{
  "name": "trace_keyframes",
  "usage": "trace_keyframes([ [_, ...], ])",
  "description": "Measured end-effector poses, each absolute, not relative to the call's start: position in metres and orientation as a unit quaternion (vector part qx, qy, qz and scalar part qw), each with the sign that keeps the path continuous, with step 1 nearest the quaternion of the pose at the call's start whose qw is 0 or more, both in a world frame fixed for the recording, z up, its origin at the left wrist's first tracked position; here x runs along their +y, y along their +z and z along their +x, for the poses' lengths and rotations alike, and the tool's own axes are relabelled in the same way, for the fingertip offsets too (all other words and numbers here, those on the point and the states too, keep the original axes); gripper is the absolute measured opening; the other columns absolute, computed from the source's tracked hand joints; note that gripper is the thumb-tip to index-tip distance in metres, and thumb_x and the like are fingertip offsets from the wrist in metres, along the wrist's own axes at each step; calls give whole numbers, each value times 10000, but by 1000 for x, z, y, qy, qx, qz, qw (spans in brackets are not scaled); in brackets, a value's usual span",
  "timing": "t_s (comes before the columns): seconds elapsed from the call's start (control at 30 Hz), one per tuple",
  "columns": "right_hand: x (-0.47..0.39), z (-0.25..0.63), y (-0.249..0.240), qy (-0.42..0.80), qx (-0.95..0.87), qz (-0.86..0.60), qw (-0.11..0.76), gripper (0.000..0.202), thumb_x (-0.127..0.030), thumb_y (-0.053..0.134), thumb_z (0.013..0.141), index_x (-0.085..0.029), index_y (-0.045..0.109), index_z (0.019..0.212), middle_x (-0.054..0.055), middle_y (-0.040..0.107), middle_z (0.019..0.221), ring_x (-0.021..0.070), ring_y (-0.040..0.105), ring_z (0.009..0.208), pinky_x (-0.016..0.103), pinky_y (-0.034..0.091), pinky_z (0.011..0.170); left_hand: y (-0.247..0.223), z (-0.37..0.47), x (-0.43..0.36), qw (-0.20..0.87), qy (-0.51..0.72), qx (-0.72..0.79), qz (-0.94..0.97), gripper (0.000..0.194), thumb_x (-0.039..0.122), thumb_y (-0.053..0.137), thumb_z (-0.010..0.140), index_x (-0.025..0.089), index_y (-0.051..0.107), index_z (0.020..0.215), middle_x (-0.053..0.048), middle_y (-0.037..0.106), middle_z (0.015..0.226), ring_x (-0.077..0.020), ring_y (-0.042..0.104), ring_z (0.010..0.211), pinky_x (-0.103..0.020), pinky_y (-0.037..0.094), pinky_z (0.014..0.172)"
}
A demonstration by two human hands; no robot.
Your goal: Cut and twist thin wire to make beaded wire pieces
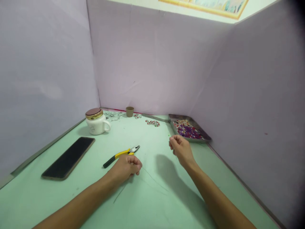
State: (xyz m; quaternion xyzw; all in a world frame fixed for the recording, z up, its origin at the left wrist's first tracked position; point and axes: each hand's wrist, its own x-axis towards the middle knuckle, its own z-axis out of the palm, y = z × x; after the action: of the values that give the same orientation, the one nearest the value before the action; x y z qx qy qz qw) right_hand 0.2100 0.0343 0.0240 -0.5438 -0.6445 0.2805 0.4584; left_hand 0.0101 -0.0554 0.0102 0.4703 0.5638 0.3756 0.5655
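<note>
Thumb and fingers of my left hand (127, 167) are pinched on a thin wire (153, 179), which curves out to the right above the green tabletop. A darker length of wire shows below that hand. Just behind it lie pliers (122, 153) with yellow and black handles, partly hidden by the fingers. My right hand (181, 149) is raised near the front edge of a metal tray (207, 138), its fingertips pressed together; what they hold is too small to make out. A tiny green speck shows by those fingertips.
The tray holds purple, red and pale beads (188, 131). Beaded pieces (152, 123), a small brown cup (130, 111) and thin rods (156, 118) are at the back. To the left are a lidded white mug (95, 125) and a phone (69, 158). Walls (154, 63) surround the table.
</note>
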Motion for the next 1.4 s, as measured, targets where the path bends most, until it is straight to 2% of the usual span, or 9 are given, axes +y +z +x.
trace_keyframes([
  [0.07, 6, 196, 24, 388, -635, -513, 428, 191, -324, 424, 745, -176, 454, 627, -29, 494, 479, 78, 385, 347, 184, 272, 325, 10, 9, -54, 566, 392, 560, 461, 51, 153, 524, 574, 122, 543, 610, 17, 522, 481, -32, 316, 349, -178, 188, 362],
  [0.13, -22, 184, 21, 387, -664, -493, 407, 189, -302, 449, 736, -173, 473, 600, -36, 485, 438, 71, 384, 334, 176, 286, 323, 9, 9, -55, 570, 404, 554, 452, 36, 140, 523, 574, 122, 538, 602, 19, 522, 500, -27, 325, 353, -174, 200, 359],
  [0.2, -42, 176, 15, 314, -716, -460, 421, 160, -267, 489, 714, -170, 498, 587, -36, 490, 432, 72, 417, 362, 169, 314, 349, 9, 10, -56, 579, 409, 552, 439, 29, 147, 534, 581, 121, 531, 594, 15, 528, 516, -26, 338, 356, -169, 210, 351],
  [0.4, -51, 171, -9, -26, -817, -375, 437, 153, -188, 507, 703, -173, 571, 565, -51, 542, 438, 45, 449, 365, 167, 295, 404, 12, 9, -59, 617, 416, 536, 399, 61, 170, 566, 607, 120, 532, 612, 15, 534, 513, -23, 375, 357, -150, 229, 330],
  [0.63, -51, 169, -11, -181, -820, -327, 434, 193, -193, 510, 740, -164, 576, 561, -44, 527, 416, 56, 454, 388, 204, 241, 420, 13, 13, -61, 683, 410, 491, 352, 69, 151, 574, 615, 118, 519, 592, 3, 552, 509, -34, 421, 355, -144, 284, 313],
  [0.97, -53, 167, -9, -250, -806, -325, 428, 223, -182, 542, 727, -180, 517, 506, -55, 415, 390, 74, 348, 403, 241, 207, 438, 15, 13, -63, 738, 401, 456, 296, 96, 139, 567, 646, 108, 511, 575, -5, 559, 515, -28, 436, 360, -126, 304, 309],
  [1.4, -55, 167, -9, -257, -804, -323, 429, 188, -193, 571, 706, -189, 520, 525, -51, 424, 398, 86, 338, 424, 252, 219, 463, 19, 16, -65, 753, 403, 449, 263, 116, 105, 544, 667, 102, 511, 556, -10, 556, 513, -23, 435, 360, -125, 285, 316],
])
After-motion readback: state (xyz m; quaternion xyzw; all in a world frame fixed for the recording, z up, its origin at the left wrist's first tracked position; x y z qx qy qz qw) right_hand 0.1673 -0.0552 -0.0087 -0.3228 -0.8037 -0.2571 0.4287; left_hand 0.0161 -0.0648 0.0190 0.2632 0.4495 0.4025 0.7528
